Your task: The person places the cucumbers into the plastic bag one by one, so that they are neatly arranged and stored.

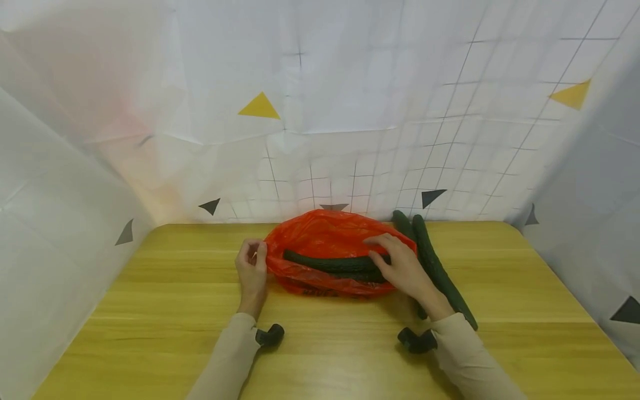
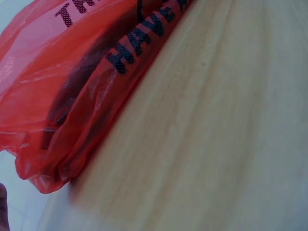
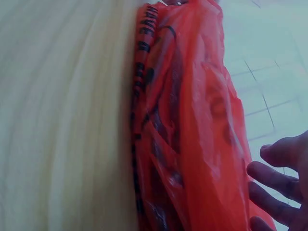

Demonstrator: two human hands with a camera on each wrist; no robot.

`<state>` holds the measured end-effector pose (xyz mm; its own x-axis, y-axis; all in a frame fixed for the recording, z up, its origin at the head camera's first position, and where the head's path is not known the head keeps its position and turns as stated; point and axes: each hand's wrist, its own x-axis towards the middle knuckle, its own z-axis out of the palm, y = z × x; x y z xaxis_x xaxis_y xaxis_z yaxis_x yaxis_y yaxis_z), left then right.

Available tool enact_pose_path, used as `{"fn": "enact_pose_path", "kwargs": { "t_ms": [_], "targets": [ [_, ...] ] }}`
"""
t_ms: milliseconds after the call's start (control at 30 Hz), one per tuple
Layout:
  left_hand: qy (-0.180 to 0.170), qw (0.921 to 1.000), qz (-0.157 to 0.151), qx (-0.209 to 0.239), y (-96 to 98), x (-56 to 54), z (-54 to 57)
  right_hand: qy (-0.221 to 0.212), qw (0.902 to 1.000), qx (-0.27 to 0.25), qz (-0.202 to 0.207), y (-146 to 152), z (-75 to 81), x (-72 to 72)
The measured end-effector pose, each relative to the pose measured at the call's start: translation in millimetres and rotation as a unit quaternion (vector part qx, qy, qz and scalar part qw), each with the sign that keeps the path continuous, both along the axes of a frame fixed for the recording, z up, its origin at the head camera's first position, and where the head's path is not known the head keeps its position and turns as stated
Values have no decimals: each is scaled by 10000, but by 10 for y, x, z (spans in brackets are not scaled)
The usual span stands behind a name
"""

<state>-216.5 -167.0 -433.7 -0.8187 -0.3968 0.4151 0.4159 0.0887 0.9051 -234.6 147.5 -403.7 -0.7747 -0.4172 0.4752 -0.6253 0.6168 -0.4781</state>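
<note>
A red plastic bag (image 1: pixel 320 233) lies on the table with its mouth spread open toward me. Inside it a dark green cucumber (image 1: pixel 330 264) lies crosswise, with more dark green just below it. My left hand (image 1: pixel 251 272) pinches the bag's left edge between thumb and fingers; only a bit of a finger (image 2: pixel 3 207) shows in the left wrist view. Over the bag's right side reaches my right hand (image 1: pixel 402 271), above the cucumber's right end. Its fingers (image 3: pixel 274 178) are spread and loosely bent, with nothing gripped in the right wrist view.
Two more cucumbers lie outside the bag on the right: one (image 1: pixel 440 275) in full length, the other (image 1: pixel 401 221) partly hidden by the bag and right hand. White sheeting (image 1: pixel 330 166) with grid lines stands behind the wooden table (image 1: pixel 340 344).
</note>
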Motion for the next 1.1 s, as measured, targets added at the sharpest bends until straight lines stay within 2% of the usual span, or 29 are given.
{"fn": "enact_pose_path", "kwargs": {
  "t_ms": [300,800,1100],
  "targets": [
    [93,9999,41,8,6,-3,6,229,9993,-178,-228,143,93,-47],
    [70,10000,4,5,3,-13,1,623,9957,-557,-404,333,134,-156],
    [102,9999,-1,72,-2,-16,-6,491,9940,-832,-503,438,190,-161]
  ]
}}
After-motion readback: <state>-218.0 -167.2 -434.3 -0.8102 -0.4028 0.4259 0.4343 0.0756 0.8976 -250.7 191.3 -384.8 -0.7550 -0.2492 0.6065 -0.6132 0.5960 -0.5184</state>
